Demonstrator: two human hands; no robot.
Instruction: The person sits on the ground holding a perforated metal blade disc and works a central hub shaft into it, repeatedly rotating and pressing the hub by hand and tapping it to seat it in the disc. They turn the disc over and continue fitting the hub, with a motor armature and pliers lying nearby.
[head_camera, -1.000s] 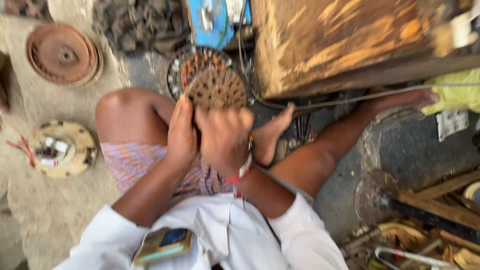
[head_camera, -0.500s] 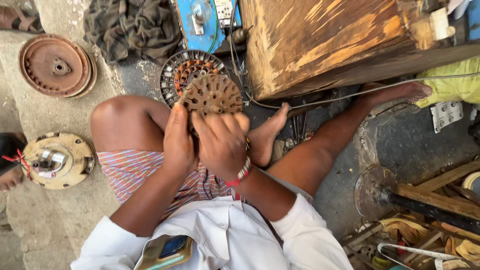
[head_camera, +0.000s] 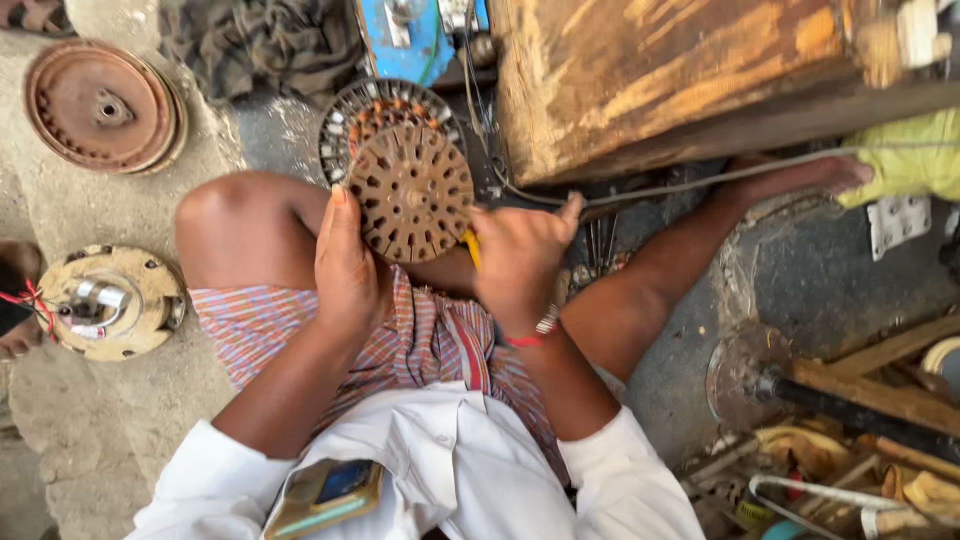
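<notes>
1. Above the person's lap, near the centre of the scene, the left hand (head_camera: 348, 265) is pressing flat against the left edge of a rusty slotted stator core (head_camera: 412, 192), fingers extended, steadying it upright.
2. The right hand (head_camera: 520, 262) is closing around a yellow-handled tool (head_camera: 470, 247), whose tip is hidden behind the core's lower right edge.
3. Just beyond the core, a second wound stator (head_camera: 345, 125) is lying on the floor (head_camera: 100, 430).
4. Judging from the grip, the person is working the tool against the core's slots; the next move is likely calling for a firm brace from the left hand while the tool is being levered carefully.
5. Far left, a rusty round cover (head_camera: 100, 105) and a hub plate (head_camera: 108, 302) are resting on the floor.
</notes>
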